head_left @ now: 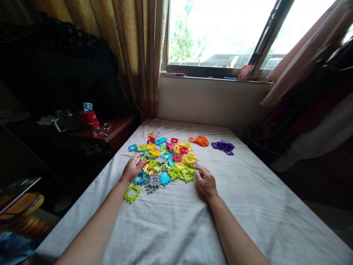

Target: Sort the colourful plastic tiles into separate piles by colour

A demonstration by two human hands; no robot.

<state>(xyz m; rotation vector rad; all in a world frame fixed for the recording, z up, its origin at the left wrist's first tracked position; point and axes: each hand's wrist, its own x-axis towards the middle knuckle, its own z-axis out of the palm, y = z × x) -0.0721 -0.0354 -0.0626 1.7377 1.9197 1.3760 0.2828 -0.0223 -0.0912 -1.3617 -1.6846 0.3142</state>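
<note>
A mixed heap of plastic interlocking building tiles point(165, 156) in yellow, blue, red, green and grey lies spread on the sheet. At its left edge is my left hand point(132, 169), fingers apart and holding nothing, over or against the nearest tiles. My right hand point(205, 180) rests at the right edge beside a green tile point(187, 175), its fingers loosely spread with nothing visible in them. Nearest to me lies a green frame-shaped tile point(132, 193). Orange tiles point(201, 140) form a small pile beyond the right hand, and purple tiles point(224, 146) form another farther right.
A light sheet point(248, 206) covers the surface. Left of it stands a dark red side table point(121, 129) with a red cup point(89, 119), glasses point(102, 129) and a glass jar point(64, 120). A curtain point(143, 55) and window are behind; clothes point(317, 110) hang at right.
</note>
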